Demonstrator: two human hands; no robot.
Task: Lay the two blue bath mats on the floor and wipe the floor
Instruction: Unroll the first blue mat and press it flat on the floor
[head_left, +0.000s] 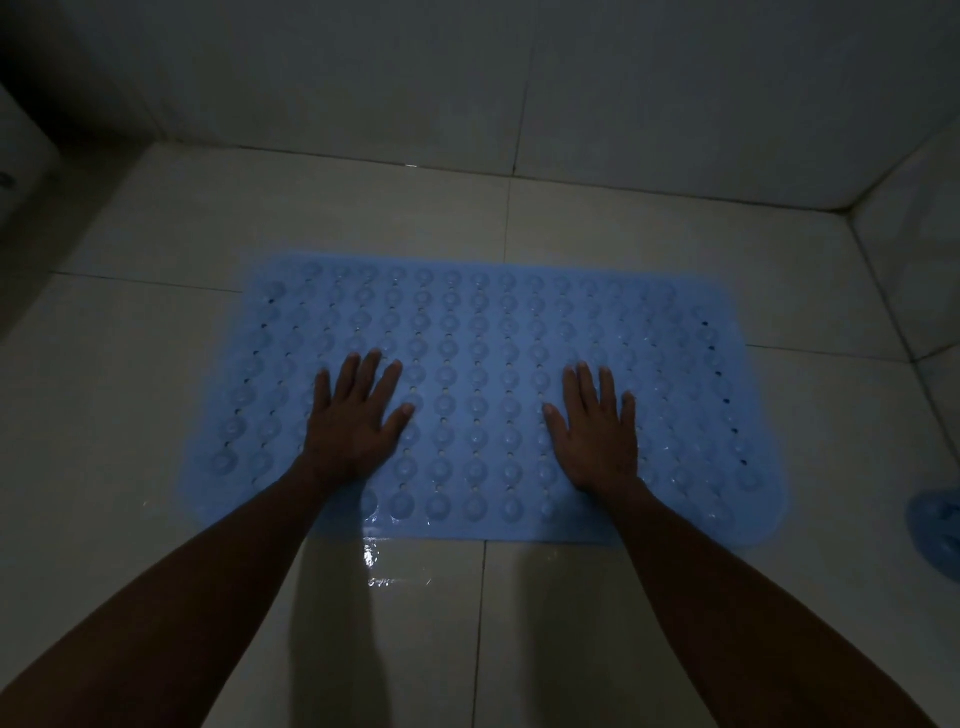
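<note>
The step in hand was the laying of the first blue bath mat (488, 400), and it looked nearly done: the mat lay spread flat on the tiled floor (130, 395), long side across the view, its near edge just short of a wet, shining patch (397, 564) on the tiles. The bumps on its upper face appeared to be suction cups, though the dim light left that uncertain.

Both arms reached forward and down, nearly straight. The left hand (356, 415) rested palm down on the mat's left half, fingers spread and pointing away; the right hand (597, 423) mirrored it on the right half. Neither grip had hold of anything: both were fully spread and flat against the mat, seemingly pressing it to the floor.

A second blue piece (935, 530), probably the other mat, showed at the right edge, mostly cut off and well apart from the right hand.

The next move, as I judge it, called for lifting the palms, reaching right for that second mat and spreading it beside the first. No cloth for wiping was in view.
</note>
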